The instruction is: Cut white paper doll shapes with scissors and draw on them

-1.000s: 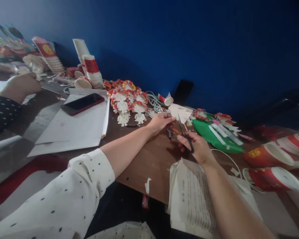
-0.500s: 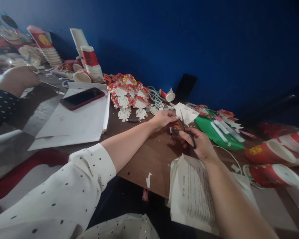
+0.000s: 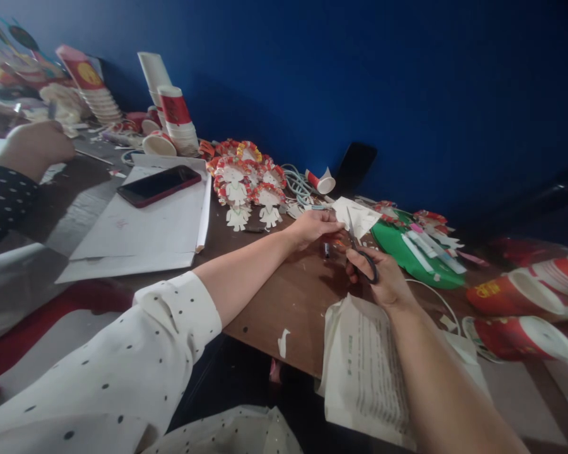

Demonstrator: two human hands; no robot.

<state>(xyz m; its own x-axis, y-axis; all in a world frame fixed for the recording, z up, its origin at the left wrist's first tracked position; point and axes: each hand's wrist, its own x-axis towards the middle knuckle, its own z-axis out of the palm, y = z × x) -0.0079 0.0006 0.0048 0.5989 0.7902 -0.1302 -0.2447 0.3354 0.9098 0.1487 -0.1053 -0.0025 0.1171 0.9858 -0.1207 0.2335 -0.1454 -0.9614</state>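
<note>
Between the thumb and fingers of my left hand (image 3: pixel 315 228) is the edge of a white piece of paper (image 3: pixel 363 217). My right hand (image 3: pixel 377 274) is closed round the dark handles of a pair of scissors (image 3: pixel 370 263), whose blades point up and lie against the paper. Whether the blades are parted is hard to make out. Left of my hands lie several paper dolls (image 3: pixel 269 205) with red, ruffled, hair-like edges. Below my right wrist rests a packet with printed lines (image 3: pixel 360 366).
A phone (image 3: pixel 158 186) lies on white paper sheets (image 3: pixel 137 233) at the left. Stacked paper cups (image 3: pixel 177 120) stand behind it. Markers (image 3: pixel 428 243) rest on a green disc (image 3: pixel 390 243). More red cups (image 3: pixel 515 291) lie at the right. Another person's hand (image 3: pixel 40 148) is at the far left.
My right hand and the scissors have shifted very slightly right and down in view. My left hand keeps hold of the paper. The whole view has drifted slightly.
</note>
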